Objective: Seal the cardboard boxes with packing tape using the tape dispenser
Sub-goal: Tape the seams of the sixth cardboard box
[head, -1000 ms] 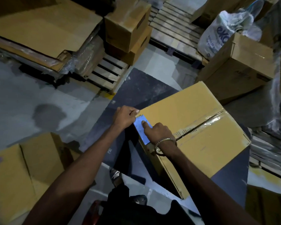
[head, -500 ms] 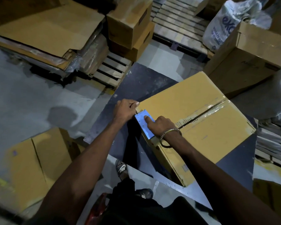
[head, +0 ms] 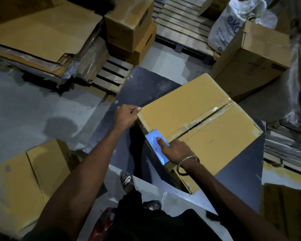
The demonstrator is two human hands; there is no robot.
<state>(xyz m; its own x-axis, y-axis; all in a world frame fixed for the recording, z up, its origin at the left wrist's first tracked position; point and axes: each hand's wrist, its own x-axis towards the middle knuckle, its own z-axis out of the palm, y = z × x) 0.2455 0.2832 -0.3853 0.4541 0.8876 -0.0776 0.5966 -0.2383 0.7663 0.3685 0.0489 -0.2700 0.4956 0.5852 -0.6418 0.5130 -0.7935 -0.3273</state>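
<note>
Resting on a dark sheet (head: 146,87) on the floor, the cardboard box (head: 195,129) carries clear packing tape (head: 208,117) along its centre seam. The left hand (head: 127,115) grips the box's near-left corner, fingers curled over the edge. The right hand (head: 174,150) presses a blue label (head: 156,146) at the near edge with its index finger extended and the other fingers curled; a metal bangle (head: 188,162) circles the wrist. The label's print is unreadable. A white sack (head: 226,26) behind shows blue letters "eko". A sandal (head: 127,180) bears a Nike swoosh.
</note>
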